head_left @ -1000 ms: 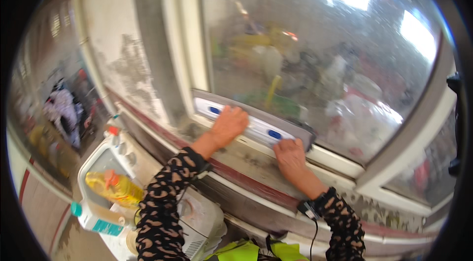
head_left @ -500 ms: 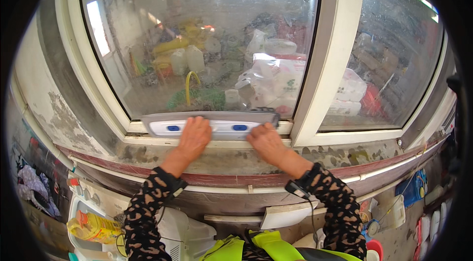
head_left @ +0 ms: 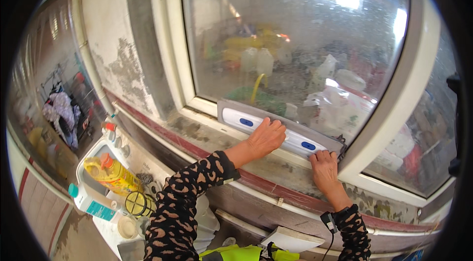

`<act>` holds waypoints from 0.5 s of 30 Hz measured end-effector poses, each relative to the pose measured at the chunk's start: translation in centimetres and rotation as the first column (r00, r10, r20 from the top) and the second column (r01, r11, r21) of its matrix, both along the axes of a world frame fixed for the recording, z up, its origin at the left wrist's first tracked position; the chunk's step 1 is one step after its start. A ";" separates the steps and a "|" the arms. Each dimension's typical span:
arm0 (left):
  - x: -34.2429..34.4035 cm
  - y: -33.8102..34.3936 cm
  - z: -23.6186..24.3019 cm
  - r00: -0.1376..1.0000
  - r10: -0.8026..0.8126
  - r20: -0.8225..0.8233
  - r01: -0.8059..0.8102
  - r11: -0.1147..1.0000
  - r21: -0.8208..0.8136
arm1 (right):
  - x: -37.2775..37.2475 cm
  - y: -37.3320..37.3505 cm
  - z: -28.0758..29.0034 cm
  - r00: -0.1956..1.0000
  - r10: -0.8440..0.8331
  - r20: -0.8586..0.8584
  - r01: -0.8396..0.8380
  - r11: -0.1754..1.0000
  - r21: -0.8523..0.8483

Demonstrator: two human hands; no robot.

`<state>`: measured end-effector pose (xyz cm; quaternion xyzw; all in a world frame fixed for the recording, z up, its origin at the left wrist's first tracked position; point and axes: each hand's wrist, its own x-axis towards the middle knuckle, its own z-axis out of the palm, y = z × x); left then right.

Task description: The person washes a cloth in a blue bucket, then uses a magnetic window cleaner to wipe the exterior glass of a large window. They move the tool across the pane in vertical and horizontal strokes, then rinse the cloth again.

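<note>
A long flat mop head, with a grey pad and a white plate bearing two blue ovals, lies against the bottom of the window pane, tilted down to the right. My left hand is closed over its white plate between the ovals. At its lower right edge, my right hand grips with bent fingers; the thumb is hidden. Something dark and frayed sticks out at the mop head's right end. The pale window frame runs just below it.
Below the frame is a stained concrete sill, with a white pipe under it. At lower left stands a white washbasin holding a yellow bottle, beside a white bottle with teal cap. Bags and jugs show behind the glass.
My view has swung left, so the window now sits further right and the basin shows more fully. Both hands stay on the mop head, which remains along the pane's lower edge.
</note>
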<state>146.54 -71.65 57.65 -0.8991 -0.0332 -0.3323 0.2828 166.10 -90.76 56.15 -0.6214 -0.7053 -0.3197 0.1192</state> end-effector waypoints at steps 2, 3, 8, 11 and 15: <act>-1.8 1.6 -0.1 0.999 0.037 -0.011 -0.037 0.999 -0.002 | -1.3 1.8 -0.4 0.999 0.048 -0.018 -0.048 0.999 -0.010; -2.8 2.6 -0.1 0.998 0.057 -0.032 -0.059 0.998 -0.034 | -2.0 2.9 -0.6 0.997 0.072 -0.034 -0.072 0.997 -0.013; -9.5 8.1 -0.1 0.984 0.175 -0.019 -0.176 0.979 -0.101 | -7.6 10.0 -0.9 0.977 0.212 -0.036 -0.212 0.977 0.004; -12.1 10.6 -0.2 0.957 0.289 0.002 -0.289 0.956 -0.048 | -11.0 14.2 -1.0 0.980 0.196 -0.019 -0.196 0.981 0.006; -13.1 11.8 -0.7 0.951 0.310 -0.014 -0.311 0.949 -0.061 | -11.0 14.5 -0.9 0.978 0.209 -0.012 -0.209 0.974 -0.082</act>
